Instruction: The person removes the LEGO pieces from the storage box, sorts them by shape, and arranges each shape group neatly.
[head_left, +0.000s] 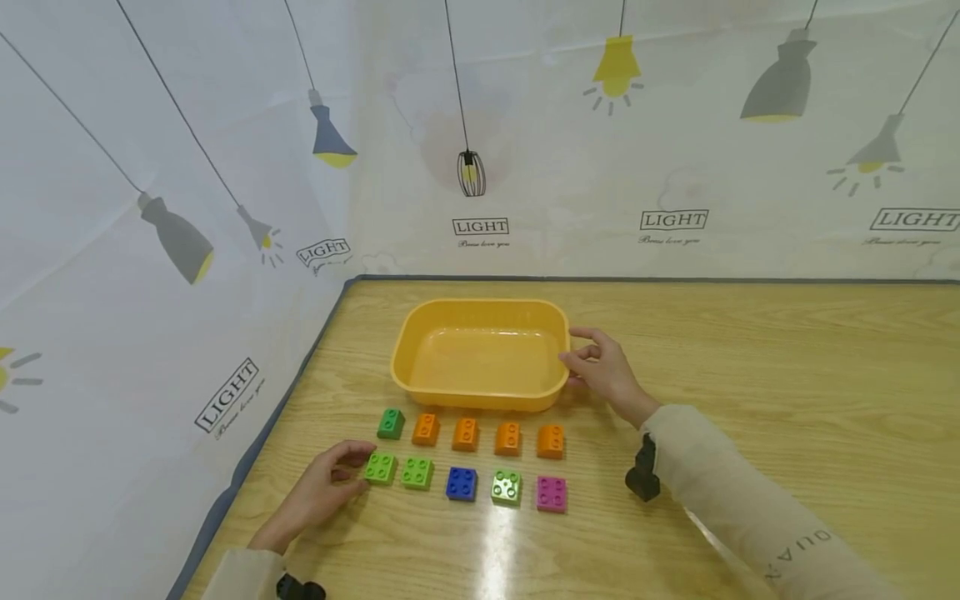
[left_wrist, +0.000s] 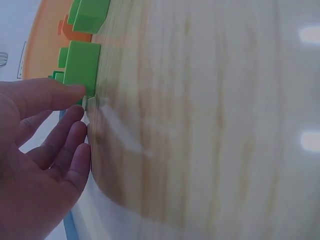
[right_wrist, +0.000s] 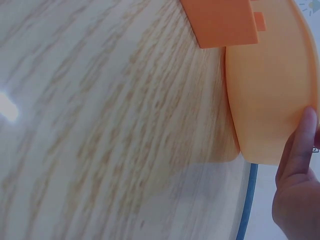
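Observation:
A yellow plastic tray (head_left: 480, 398) stands on the table, its inside bare. My right hand (head_left: 606, 375) grips its right rim, thumb on the near inner side and fingers around the outside; the right wrist view shows that hand (right_wrist: 297, 170) at the tray's end (right_wrist: 270, 100). My left hand (head_left: 322, 487) is at the left end of the front row, fingers loosely bent beside a lime green toy block (head_left: 381, 468). In the left wrist view, the thumb of the left hand (left_wrist: 50, 145) meets the edge of that block (left_wrist: 82, 65); whether it presses is unclear.
Behind the front row lie a dark green block (head_left: 390, 423) and several orange blocks (head_left: 465, 434). To the right in front are another lime block (head_left: 417, 472), a blue block (head_left: 461, 483), a shiny green block (head_left: 506, 487) and a magenta block (head_left: 551, 493). Printed cloth walls (head_left: 525, 167) border the table.

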